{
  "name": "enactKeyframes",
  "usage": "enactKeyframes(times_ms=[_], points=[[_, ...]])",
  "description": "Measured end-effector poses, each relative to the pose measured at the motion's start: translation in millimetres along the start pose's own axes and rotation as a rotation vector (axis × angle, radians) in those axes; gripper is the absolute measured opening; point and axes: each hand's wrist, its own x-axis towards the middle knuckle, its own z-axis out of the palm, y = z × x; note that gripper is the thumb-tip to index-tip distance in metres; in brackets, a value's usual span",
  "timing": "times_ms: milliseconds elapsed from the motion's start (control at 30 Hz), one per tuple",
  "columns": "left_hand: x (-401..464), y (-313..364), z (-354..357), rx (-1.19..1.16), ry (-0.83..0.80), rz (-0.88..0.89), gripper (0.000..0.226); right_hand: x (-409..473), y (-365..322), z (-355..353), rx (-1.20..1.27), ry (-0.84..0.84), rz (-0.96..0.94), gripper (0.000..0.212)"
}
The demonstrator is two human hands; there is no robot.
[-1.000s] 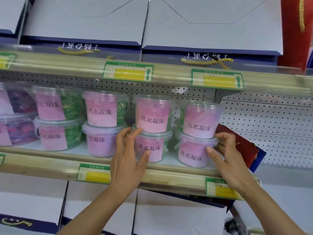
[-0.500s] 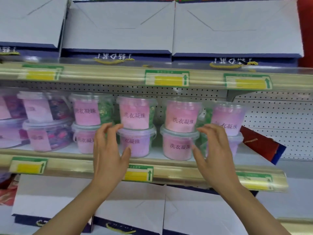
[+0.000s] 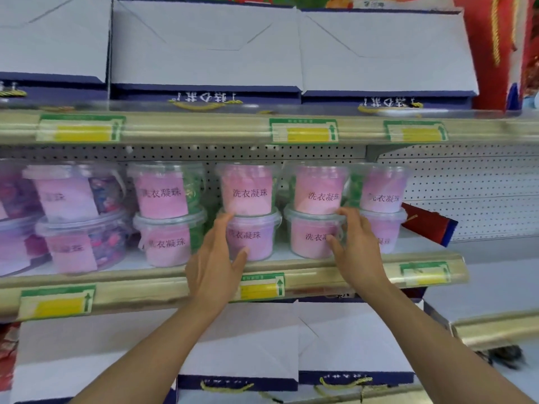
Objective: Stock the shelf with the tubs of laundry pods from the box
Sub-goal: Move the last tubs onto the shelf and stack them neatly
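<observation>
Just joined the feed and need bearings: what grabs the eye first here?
Two-high stacks of clear tubs with pink labels line the middle shelf. The left hand and right hand reach in, each against a bottom-row tub. White and navy gift boxes fill the shelf above.
</observation>
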Motion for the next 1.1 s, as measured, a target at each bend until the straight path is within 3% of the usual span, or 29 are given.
enactKeyframes(times_ms=[467, 667, 933, 1100], points=[[0.4, -0.2, -2.4, -0.042, -0.007, 0.027, 0.067, -4.3, -12.7, 1.1, -0.034, -0.011, 0.077, 0.057], [-6.6, -2.2, -16.6, -0.041, -0.129, 0.052, 0.078, -12.6, -18.7, -9.2, -0.188, -0.083, -0.006, 0.066], [-24.8, -11.5, -78.9, 0.387, -0.112, 0.134, 0.058, -18.2, -58.4, -6.7, -0.226, -0.126, -0.326, 0.059], [-29.4, -23.9, -128.6, 0.516, -0.133, 0.025, 0.058, -22.8, -91.8, 6.2, -0.208, -0.242, -0.431, 0.050]])
